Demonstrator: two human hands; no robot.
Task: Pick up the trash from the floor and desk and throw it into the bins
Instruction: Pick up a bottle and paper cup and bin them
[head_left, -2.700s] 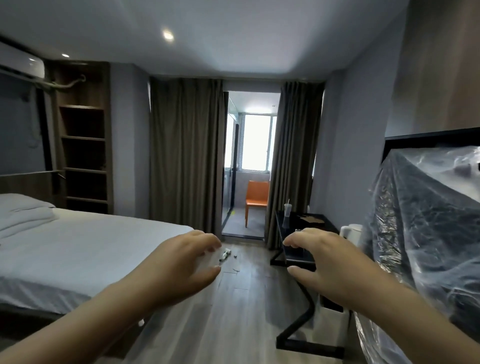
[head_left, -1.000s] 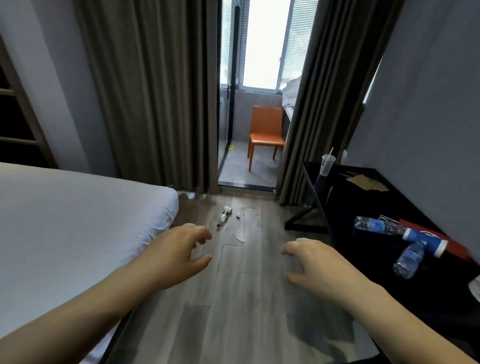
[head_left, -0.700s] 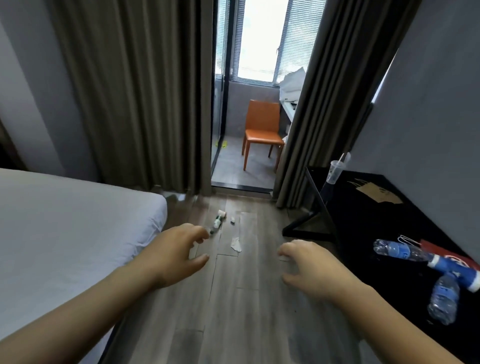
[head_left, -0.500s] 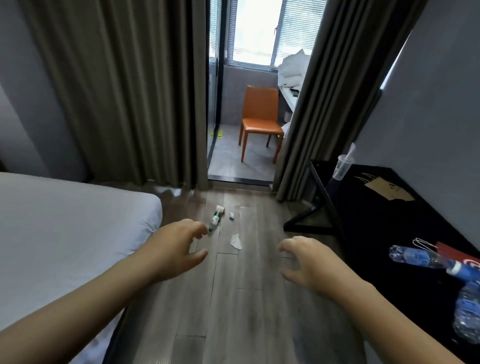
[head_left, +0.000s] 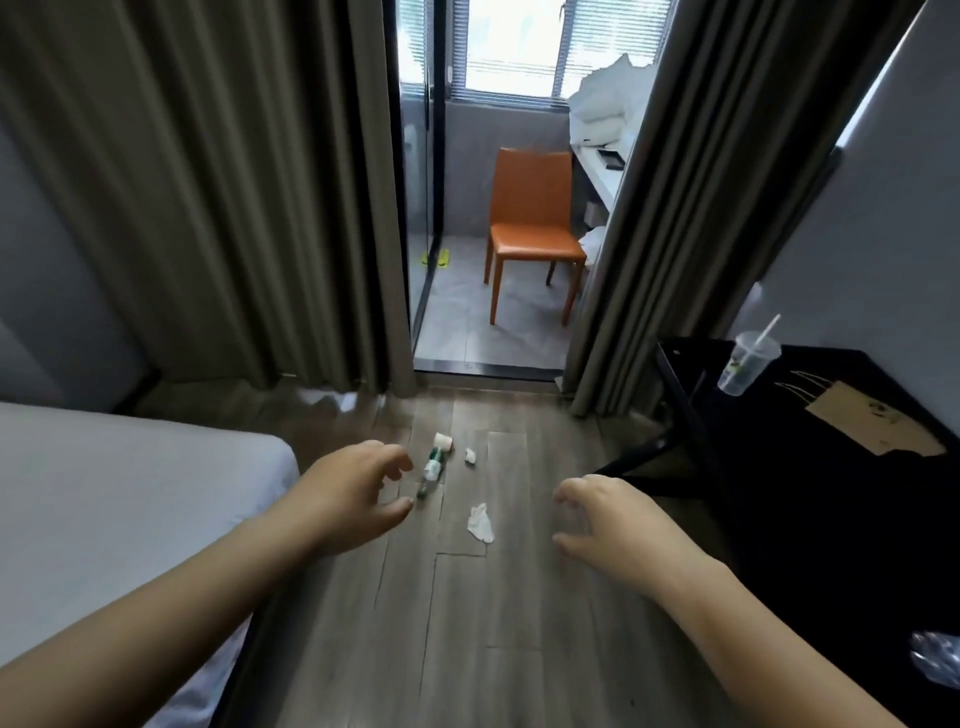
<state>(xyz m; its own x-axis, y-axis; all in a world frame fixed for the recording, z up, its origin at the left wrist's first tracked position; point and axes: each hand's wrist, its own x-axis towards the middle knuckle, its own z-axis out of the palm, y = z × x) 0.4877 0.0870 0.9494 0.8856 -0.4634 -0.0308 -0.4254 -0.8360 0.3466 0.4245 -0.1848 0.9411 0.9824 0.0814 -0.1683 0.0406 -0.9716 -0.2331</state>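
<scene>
A grey wood floor (head_left: 467, 649) runs between a white bed (head_left: 130, 493) on the left and a black desk (head_left: 831, 519) on the right, toward an orange chair (head_left: 535, 228). A clear bottle (head_left: 937, 670) on the desk is cut off at the right edge. Farther back are a plastic cup (head_left: 745, 366) with a straw and a brown paper bag (head_left: 872, 421).

The left hand (head_left: 348, 499) hovers empty with its fingers loosely curled. In this view its fingertips are just beside a small green-labelled bottle (head_left: 430, 470) lying on the floor. Beyond the bottle lie a white paper cup (head_left: 442, 440) and a tiny wad (head_left: 470, 456), too small to make out. A crumpled white tissue (head_left: 480, 524) lies between the hands. The right hand (head_left: 618, 525) is also empty, fingers loosely bent.
</scene>
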